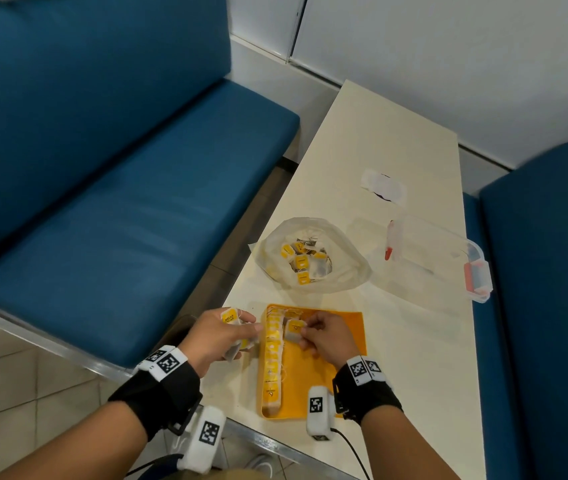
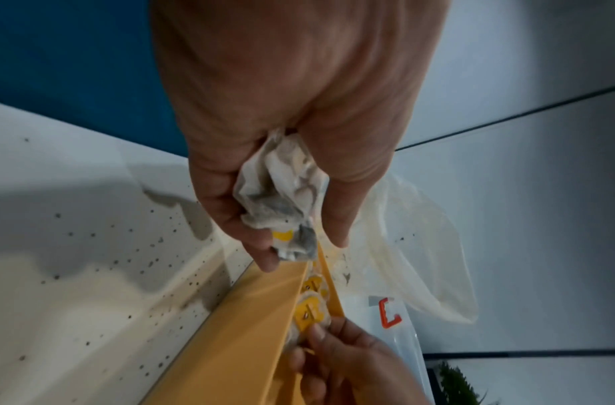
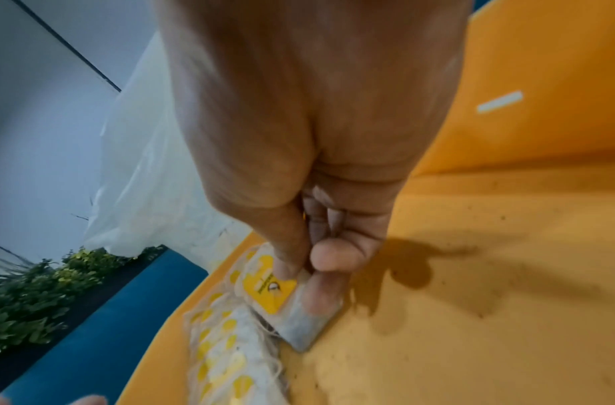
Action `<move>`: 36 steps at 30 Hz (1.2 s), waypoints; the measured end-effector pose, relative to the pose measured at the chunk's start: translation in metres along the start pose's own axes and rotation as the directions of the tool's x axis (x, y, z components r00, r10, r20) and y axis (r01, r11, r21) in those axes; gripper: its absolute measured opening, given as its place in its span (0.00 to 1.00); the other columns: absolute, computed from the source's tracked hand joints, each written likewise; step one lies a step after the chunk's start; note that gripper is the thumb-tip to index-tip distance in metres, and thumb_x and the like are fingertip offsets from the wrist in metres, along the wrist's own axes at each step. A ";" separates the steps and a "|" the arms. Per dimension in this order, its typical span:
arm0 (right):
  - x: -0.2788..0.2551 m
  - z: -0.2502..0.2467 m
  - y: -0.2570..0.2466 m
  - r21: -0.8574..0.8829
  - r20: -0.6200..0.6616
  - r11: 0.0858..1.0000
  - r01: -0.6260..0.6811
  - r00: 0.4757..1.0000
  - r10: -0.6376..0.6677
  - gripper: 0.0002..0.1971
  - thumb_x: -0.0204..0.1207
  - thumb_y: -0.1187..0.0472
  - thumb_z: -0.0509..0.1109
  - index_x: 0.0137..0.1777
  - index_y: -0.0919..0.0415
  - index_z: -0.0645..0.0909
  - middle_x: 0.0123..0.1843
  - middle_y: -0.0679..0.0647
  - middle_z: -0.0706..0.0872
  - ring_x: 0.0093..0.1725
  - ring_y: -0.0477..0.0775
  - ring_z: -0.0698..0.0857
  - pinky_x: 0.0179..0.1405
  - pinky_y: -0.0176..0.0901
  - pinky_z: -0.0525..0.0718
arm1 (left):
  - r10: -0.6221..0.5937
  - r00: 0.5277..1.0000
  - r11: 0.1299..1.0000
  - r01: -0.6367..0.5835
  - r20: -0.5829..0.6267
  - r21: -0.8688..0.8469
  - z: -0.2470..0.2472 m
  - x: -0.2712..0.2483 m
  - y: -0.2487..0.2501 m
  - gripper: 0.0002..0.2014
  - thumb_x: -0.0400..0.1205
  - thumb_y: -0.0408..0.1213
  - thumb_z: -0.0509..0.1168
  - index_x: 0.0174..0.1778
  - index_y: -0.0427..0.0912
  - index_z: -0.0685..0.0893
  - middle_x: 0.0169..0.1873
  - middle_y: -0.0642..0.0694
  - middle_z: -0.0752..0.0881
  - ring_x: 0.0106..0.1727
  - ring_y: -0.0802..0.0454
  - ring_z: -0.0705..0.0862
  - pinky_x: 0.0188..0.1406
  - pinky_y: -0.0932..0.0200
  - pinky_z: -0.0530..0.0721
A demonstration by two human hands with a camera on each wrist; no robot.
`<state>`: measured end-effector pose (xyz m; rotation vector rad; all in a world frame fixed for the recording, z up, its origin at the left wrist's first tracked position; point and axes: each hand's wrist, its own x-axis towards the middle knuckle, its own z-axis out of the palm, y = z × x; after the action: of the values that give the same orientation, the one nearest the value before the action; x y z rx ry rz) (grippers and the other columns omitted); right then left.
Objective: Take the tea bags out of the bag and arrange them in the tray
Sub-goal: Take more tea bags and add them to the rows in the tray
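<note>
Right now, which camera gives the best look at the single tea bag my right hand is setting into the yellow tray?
Right wrist view: the single tea bag fills the frame, pinched by the right hand. Head view shows it small; left wrist view catches only its yellow tag.

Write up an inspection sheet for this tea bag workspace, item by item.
Surface: cream table, speckled in the left wrist view.
Job's things: yellow tray at the near edge, a row of tea bags along its left side; open plastic bag beyond it, more tea bags inside.
Clutter: clear box with red clips; a wrapper farther back.
Grips: left hand holds a bunch of tea bags beside the tray; right hand pinches one tea bag over the tray.
Cables: black cable from the right wrist camera.
Surroundings: blue benches both sides, tiled floor, white wall.
</note>
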<state>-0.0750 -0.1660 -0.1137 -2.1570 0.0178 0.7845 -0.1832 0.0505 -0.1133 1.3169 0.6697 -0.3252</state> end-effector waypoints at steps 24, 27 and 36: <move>-0.001 0.055 -0.009 0.253 -0.295 0.965 -0.063 0.945 0.139 0.02 0.76 0.65 0.76 0.44 0.63 0.87 0.36 0.60 0.92 0.30 0.51 0.86 0.26 0.35 0.84 | 0.095 0.994 0.971 -0.080 -0.055 0.226 -0.002 -0.005 -0.016 0.18 0.67 0.33 0.87 0.50 0.47 0.92 0.38 0.49 0.94 0.34 0.57 0.90 0.30 0.64 0.83; -0.007 0.049 -0.010 0.278 -0.259 0.956 -0.094 0.951 0.169 0.02 0.75 0.64 0.77 0.43 0.63 0.88 0.34 0.60 0.92 0.31 0.52 0.88 0.38 0.49 0.90 | 0.078 0.996 0.977 -0.070 -0.032 0.200 -0.008 -0.010 -0.009 0.18 0.67 0.32 0.87 0.51 0.45 0.91 0.34 0.47 0.92 0.29 0.56 0.87 0.26 0.62 0.82; -0.065 0.020 -0.062 0.017 -0.175 0.933 0.360 0.920 -0.352 0.05 0.73 0.62 0.78 0.46 0.50 0.90 0.45 0.45 0.91 0.44 0.45 0.87 0.44 0.30 0.83 | 0.094 0.969 0.962 -0.148 0.229 0.231 -0.011 -0.025 0.014 0.17 0.70 0.27 0.83 0.53 0.45 0.92 0.39 0.49 0.93 0.33 0.59 0.88 0.30 0.62 0.84</move>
<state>-0.1211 -0.1267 -0.0451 -2.0918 -0.2598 0.3856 -0.1975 0.0603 -0.0879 1.5265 0.3695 -0.4551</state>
